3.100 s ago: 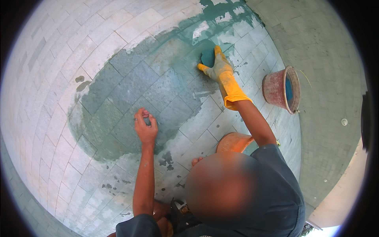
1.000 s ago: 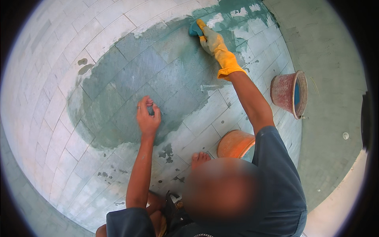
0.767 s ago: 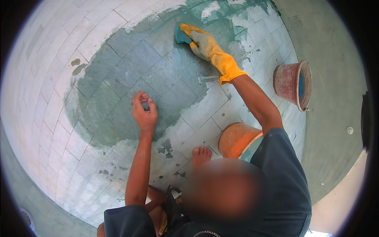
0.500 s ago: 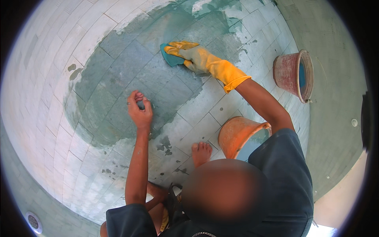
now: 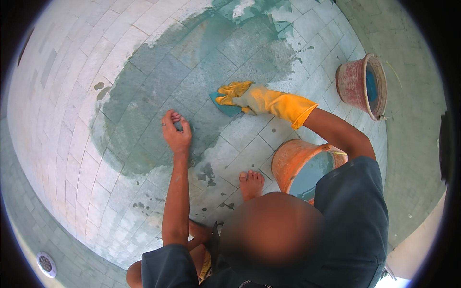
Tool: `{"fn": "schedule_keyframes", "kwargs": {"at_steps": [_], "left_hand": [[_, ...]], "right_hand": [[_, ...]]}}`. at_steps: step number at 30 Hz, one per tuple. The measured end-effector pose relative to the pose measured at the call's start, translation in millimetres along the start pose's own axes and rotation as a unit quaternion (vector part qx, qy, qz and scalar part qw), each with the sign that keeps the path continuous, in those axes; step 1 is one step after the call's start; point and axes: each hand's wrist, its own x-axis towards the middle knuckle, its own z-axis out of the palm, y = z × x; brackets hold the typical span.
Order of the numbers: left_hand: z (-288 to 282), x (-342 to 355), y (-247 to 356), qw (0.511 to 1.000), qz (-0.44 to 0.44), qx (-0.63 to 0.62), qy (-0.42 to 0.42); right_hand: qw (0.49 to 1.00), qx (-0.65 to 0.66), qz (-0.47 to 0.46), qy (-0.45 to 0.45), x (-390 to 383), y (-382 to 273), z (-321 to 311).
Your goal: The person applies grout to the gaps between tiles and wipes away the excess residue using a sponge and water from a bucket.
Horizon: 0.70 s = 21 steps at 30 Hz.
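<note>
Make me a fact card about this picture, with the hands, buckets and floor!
Right hand: yellow glove, holding a teal pad
Left hand: bare, loosely curled, ring on one finger
Near bucket: orange, greyish liquid inside
Far bucket: dull red, something blue inside
Floor: tiled, pale, with a dark greenish patch
Foot: bare, left of the near bucket

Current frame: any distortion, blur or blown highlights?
Head view: tile joints on the floor bend toward the black rim; head view: a smooth round blur masks the person's head; head view: gloved right hand and bare left hand look readable; head view: light is mostly diffuse, with a near-white patch at lower right.
</note>
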Motion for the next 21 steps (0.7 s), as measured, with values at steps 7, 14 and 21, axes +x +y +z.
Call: {"fn": "schedule_keyframes", "kwargs": {"at_steps": [7,14,21], "left_hand": [[2.9,0.2,0.1,1.000,0.024,0.004,0.015],[-1.1,3.5,1.5,1.000,0.018,0.007,0.010],[5.6,0.1,2.8,0.998,-0.026,-0.045,0.017]], "right_hand": [[0.964,0.254,0.069,0.046,-20.6,-9.4,-7.7],[0.852,0.138,0.294,0.411,18.0,69.6,-95.8],[0.764,-0.078,0.510,0.386,129.2,117.9,-98.1]]}}
